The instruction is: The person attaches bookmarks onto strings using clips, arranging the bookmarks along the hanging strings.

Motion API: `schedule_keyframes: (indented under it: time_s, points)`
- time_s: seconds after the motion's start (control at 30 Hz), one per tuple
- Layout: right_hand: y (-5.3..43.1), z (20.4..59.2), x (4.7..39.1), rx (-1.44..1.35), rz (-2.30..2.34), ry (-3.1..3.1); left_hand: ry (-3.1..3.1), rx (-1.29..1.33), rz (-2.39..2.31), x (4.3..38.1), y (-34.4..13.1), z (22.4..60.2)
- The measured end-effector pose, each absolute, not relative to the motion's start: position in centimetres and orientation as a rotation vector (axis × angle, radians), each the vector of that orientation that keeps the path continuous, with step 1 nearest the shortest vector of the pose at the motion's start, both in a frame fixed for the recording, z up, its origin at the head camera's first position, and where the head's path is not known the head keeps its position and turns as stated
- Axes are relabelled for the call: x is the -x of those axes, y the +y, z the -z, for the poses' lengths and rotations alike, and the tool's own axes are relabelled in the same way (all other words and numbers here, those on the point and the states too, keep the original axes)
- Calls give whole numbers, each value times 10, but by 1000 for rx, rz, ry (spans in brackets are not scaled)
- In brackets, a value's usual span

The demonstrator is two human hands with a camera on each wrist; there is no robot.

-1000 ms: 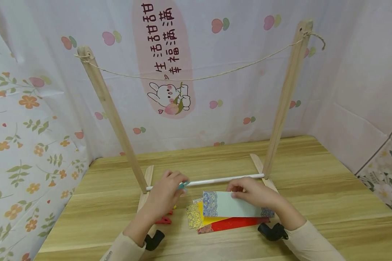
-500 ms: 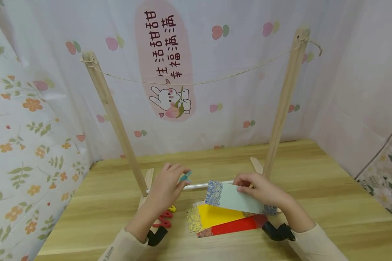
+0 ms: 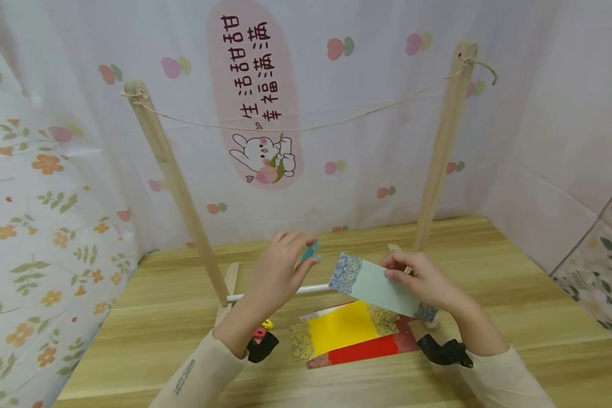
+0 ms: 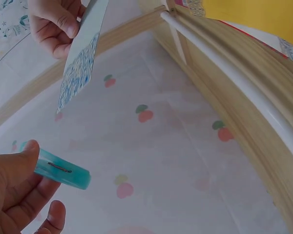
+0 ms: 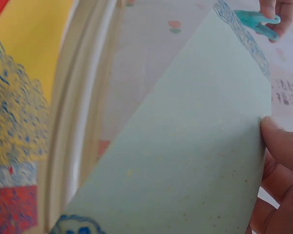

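My left hand (image 3: 280, 272) pinches a teal clothespin (image 4: 63, 168) between thumb and fingers, above the white rod. My right hand (image 3: 423, 277) pinches the upper edge of a pale green paper strip (image 3: 379, 283) with blue patterned ends, held tilted in the air. The strip's left end is close to the clothespin but apart from it. Beneath it on the table lie a yellow strip (image 3: 341, 328) and a red strip (image 3: 362, 351), overlapping, with a whitish one mostly hidden under them.
A wooden frame has a left post (image 3: 175, 187), a right post (image 3: 443, 153), a white rod (image 3: 313, 289) low between them and a sagging string (image 3: 306, 128) above. Red and yellow clothespins (image 3: 267, 324) lie partly hidden by the left forearm.
The pale green strip has been lifted off the others and tilted by my right hand. My left hand has moved up and right with the clothespin, towards the strip.
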State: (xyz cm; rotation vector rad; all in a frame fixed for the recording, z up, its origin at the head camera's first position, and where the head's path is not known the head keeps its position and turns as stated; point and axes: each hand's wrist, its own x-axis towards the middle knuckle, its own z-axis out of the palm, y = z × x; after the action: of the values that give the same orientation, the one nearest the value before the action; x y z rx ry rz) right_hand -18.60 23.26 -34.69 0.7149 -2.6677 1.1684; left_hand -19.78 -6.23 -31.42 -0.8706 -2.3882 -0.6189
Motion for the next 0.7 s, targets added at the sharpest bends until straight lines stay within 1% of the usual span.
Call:
schedule_keyframes:
  time_s: [0.3, 0.47, 0.7]
  points:
    - [249, 327, 181, -530, -1198, -2494, -2230, 921, 801, 203, -55, 287]
    - [258, 320, 178, -410, -1258, -2395, -2143, 966, 813, 203, -53, 268]
    - [266, 312, 178, -334, -1414, -2210, -2114, 985, 872, 204, -45, 239]
